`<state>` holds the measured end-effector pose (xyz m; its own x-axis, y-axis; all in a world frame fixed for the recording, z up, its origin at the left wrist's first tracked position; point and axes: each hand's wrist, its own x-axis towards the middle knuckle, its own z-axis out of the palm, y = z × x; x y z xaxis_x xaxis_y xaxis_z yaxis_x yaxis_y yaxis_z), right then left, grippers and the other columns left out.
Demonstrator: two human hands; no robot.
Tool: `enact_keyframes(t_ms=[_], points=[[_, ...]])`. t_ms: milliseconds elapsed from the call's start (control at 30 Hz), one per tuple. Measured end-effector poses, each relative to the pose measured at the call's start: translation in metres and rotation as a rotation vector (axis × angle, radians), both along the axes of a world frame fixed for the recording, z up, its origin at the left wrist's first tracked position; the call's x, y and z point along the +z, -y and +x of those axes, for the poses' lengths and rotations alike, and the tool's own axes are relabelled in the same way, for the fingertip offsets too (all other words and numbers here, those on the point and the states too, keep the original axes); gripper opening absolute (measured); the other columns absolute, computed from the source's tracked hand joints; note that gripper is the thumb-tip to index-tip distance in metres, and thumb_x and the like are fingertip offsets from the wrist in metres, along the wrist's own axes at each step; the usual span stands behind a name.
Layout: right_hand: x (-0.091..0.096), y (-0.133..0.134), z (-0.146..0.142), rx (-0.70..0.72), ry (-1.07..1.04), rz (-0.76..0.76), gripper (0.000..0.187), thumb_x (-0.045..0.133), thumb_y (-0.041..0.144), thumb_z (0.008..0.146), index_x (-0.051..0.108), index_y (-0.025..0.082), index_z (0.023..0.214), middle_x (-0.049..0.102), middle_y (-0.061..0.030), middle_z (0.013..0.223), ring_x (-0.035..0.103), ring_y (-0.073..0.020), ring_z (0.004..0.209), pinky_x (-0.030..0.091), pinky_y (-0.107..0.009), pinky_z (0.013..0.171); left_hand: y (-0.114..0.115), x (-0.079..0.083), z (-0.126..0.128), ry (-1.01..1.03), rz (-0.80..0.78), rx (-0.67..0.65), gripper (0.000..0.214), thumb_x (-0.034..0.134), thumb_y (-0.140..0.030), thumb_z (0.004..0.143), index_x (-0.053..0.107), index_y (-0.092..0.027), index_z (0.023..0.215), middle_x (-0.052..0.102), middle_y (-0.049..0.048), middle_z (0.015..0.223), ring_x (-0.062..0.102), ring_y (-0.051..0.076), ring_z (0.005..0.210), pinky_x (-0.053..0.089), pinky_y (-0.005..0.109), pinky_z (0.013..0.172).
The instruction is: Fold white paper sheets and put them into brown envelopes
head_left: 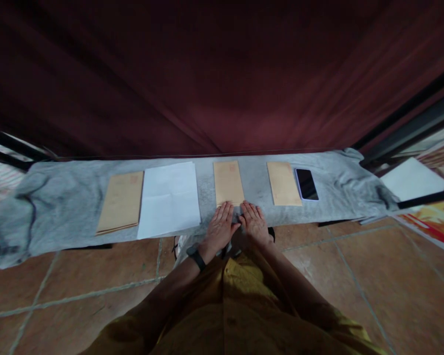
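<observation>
My left hand (219, 227) and my right hand (254, 222) lie flat side by side, palms down, on the grey cloth (59, 202) at its near edge. Both have their fingers stretched out and hold nothing. My fingertips touch the near end of a brown envelope (228, 181) lying lengthwise in front of me. A black band sits on my left wrist. To the right lies a second brown envelope (283, 182), with a black phone (306, 184) beside it. To the left are a white sheet of paper (169, 197) and a stack of brown envelopes (121, 201).
The grey cloth covers a low, narrow bench in front of a dark red curtain (222, 74). Brown floor tiles (77, 276) lie below. At the right stand a dark metal frame (410, 128), a white sheet (410, 178) and a colourful printed sheet (432, 222).
</observation>
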<state>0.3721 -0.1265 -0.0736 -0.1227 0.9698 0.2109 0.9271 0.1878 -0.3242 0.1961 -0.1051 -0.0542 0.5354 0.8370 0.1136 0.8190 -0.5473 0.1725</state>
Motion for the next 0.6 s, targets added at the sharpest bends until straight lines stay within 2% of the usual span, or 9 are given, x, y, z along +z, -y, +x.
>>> enact_keyframes(t_ms=[300,433,600], points=[[0.001,-0.003,-0.009,-0.010,-0.010,0.024,0.051,0.037,0.033,0.106,0.047,0.012,0.152,0.049,-0.0151,0.155,0.041,-0.0284,0.147,0.027,-0.051,0.123,-0.001,-0.005,-0.004,-0.037,-0.010,-0.002,0.069,0.046,-0.040,0.099,0.035,-0.002,0.155,0.036,0.0211,0.163,0.026,0.029,0.155,0.028,0.046,0.125],[0.007,-0.009,-0.023,0.046,-0.023,0.011,0.049,0.037,0.031,0.107,0.049,0.013,0.151,0.048,-0.0133,0.157,0.040,-0.0257,0.148,0.027,-0.049,0.124,-0.003,-0.005,-0.005,-0.018,-0.007,-0.004,0.065,0.043,-0.031,0.097,0.034,-0.006,0.156,0.038,0.0188,0.162,0.028,0.027,0.154,0.028,0.048,0.125],[0.008,-0.013,-0.026,0.076,-0.016,-0.008,0.047,0.038,0.033,0.107,0.052,0.017,0.149,0.049,-0.0103,0.156,0.043,-0.0247,0.146,0.029,-0.047,0.123,-0.002,-0.003,-0.006,-0.023,-0.006,-0.002,0.062,0.040,-0.033,0.099,0.038,-0.007,0.155,0.039,0.0171,0.162,0.029,0.026,0.154,0.028,0.046,0.126]])
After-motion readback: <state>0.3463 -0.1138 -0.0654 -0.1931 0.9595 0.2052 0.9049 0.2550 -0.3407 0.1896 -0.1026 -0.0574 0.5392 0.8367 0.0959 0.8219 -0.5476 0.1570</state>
